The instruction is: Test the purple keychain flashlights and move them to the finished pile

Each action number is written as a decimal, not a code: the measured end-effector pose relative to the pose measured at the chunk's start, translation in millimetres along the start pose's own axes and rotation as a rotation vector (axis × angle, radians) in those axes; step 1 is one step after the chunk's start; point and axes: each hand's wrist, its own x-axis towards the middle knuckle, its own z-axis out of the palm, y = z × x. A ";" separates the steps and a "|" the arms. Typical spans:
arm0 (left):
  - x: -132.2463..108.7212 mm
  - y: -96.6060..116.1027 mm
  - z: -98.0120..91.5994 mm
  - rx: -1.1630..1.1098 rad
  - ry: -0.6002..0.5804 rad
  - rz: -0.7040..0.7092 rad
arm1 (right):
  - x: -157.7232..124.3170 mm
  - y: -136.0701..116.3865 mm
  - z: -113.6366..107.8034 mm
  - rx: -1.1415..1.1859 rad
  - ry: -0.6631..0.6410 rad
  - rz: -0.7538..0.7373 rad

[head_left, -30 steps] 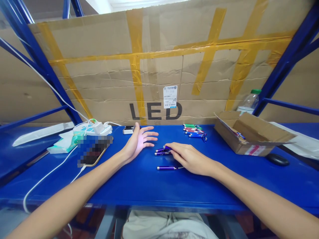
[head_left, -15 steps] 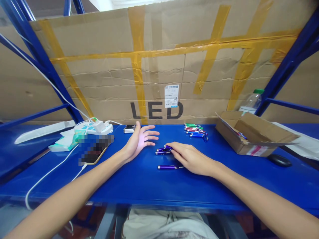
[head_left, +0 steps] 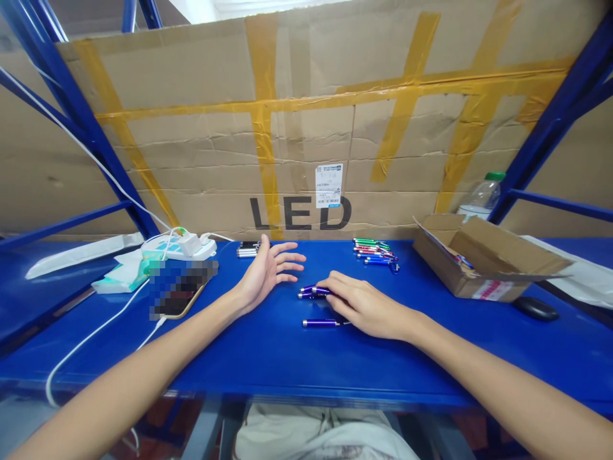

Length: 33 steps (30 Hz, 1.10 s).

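A taped cardboard panel [head_left: 201, 160] marked "LED" stands behind a blue tabletop [head_left: 287, 370] where a person reaches in with both arms.
An open cardboard box [head_left: 433, 268] sits at right. The left hand [head_left: 268, 275] is spread wide and empty; the right hand [head_left: 366, 303] is curled, its grip hidden, so whether it has hold of anything cannot be told. Beyond it lie green, red and blue tubes [head_left: 371, 251]. A bunch of purple tubes [head_left: 309, 293] lies mid-tabletop at the right fingertips. Nearer the front edge, a single purple tube [head_left: 320, 323] lies apart, its corded end beside the right hand.
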 end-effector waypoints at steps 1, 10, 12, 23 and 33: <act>0.0 0.1 0.0 0.001 -0.001 0.000 | 0.1 -1.6 -0.9 0.000 -0.015 -0.007; -0.3 0.8 0.9 0.003 0.003 -0.002 | 1.7 -3.1 1.1 0.107 -0.054 -0.031; -0.4 0.6 1.2 0.001 0.003 -0.002 | 2.2 -0.4 1.7 0.099 -0.025 -0.026; 0.1 -0.3 -0.7 -0.001 0.000 0.000 | 2.8 7.7 1.6 -0.056 -0.026 0.013; -0.8 2.7 2.3 0.005 0.006 -0.013 | 1.0 3.9 1.5 -0.017 0.037 0.127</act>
